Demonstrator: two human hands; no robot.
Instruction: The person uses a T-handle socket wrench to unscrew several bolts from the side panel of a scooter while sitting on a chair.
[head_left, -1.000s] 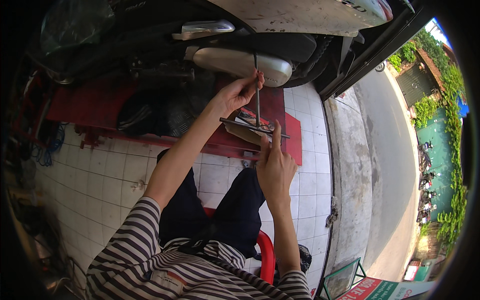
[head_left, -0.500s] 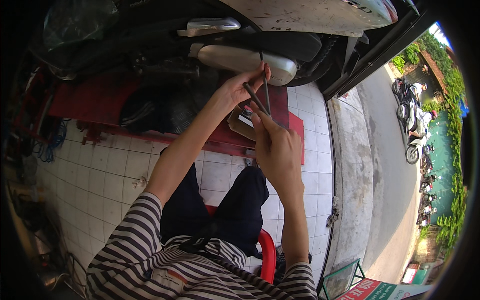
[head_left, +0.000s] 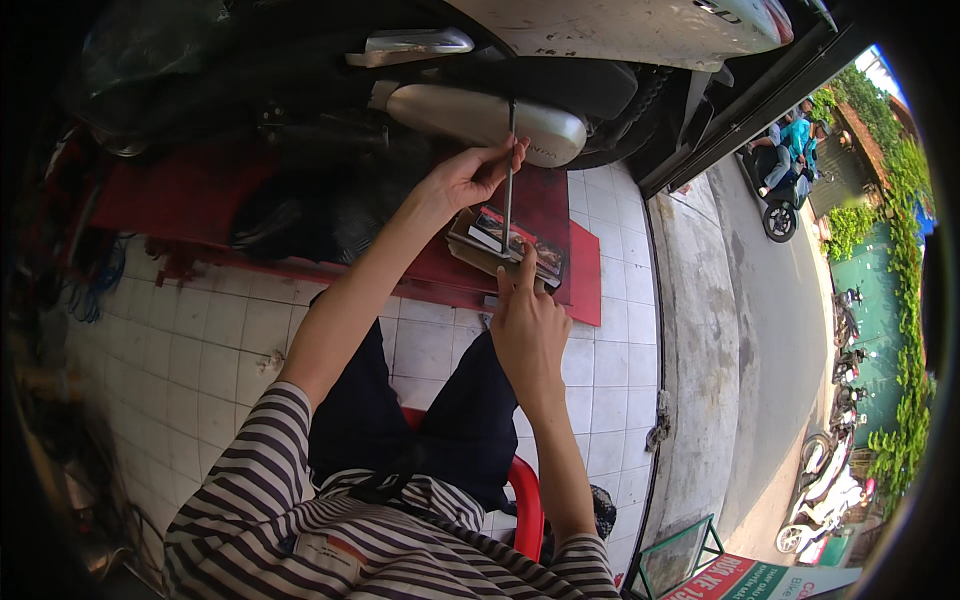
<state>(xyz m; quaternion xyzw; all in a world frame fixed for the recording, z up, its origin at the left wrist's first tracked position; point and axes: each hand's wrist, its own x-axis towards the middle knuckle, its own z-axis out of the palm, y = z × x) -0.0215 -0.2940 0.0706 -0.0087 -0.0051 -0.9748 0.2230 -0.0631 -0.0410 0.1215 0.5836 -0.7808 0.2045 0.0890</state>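
Note:
A long T-handle wrench stands with its far tip against the silver cover on the motorcycle's side. My left hand is closed around the wrench's shaft, fingertips pinching it close to the cover. At the shaft's near end, my right hand has its index finger stretched out beside the handle. The fingers of that hand are apart and not wrapped around anything. Exactly where the fingertip meets the handle, if it does, is hard to make out.
Below the wrench, an open cardboard box with packaged items sits on the red platform. A black plastic bag lies to its left. I sit on a red stool. To the right, a road carries a motorbike with riders.
The wrench's crossbar has turned out of its slanted position. My right hand has moved down and left and loosened from the handle, index finger extended. My left hand stays on the shaft.

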